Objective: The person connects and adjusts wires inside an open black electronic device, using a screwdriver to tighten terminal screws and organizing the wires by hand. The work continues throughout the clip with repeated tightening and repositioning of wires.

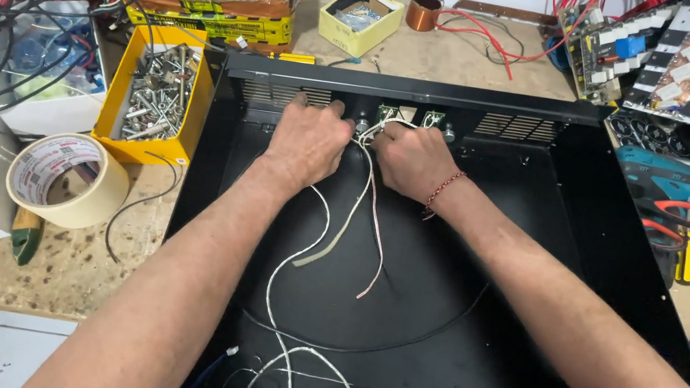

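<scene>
While both forearms are stretched across the open black sheet-metal chassis, the two hands are brought together at its rear wall, just below a row of small panel-mounted connectors. The left hand is seen knuckles-up, fingers curled together toward the connectors; the right hand, with a thin red braided cord bracelet at the wrist, is held just beside it, fingers likewise bent inward. A bundle of thin white insulated wires is gripped between the two hands, though exactly which fingertips are pinched on it cannot be told, since the backs of the hands hide them. From the hands the wires are trailed down over the chassis floor, where they are looped and crossed by a black cable.

Left of the chassis, on the worn particle-board bench, a yellow plastic bin of silver screws and bolts is noted, touching the chassis edge. A roll of cream masking tape is lying near it. To the right, a teal cordless drill and orange-handled cutters are observed beside the chassis.
</scene>
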